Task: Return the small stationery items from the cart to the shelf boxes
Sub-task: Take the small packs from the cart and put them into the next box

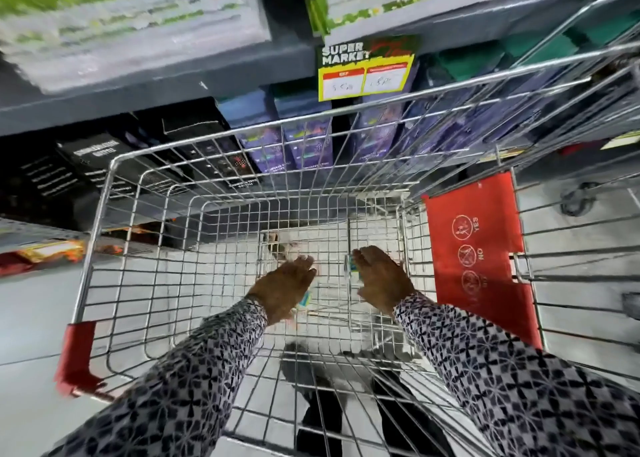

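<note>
Both my hands reach down into the wire cart [104, 235]. My left hand [285, 283] is palm down near the cart's floor, with a small teal and yellow item [304, 299] showing under its fingers. My right hand [381, 278] is palm down too, and a small blue-green packet [351, 264] shows at its fingertips. The frame is blurred, so whether either hand grips its item cannot be told. Purple boxes [304, 138] and black boxes [204, 148] stand on the shelf beyond the cart.
A yellow price tag [363, 72] hangs from the grey shelf edge [173, 79]. A red child-seat flap [478, 248] stands at the cart's right side, and a red bumper [74, 356] at its left corner. A second cart's wires [588, 266] lie to the right.
</note>
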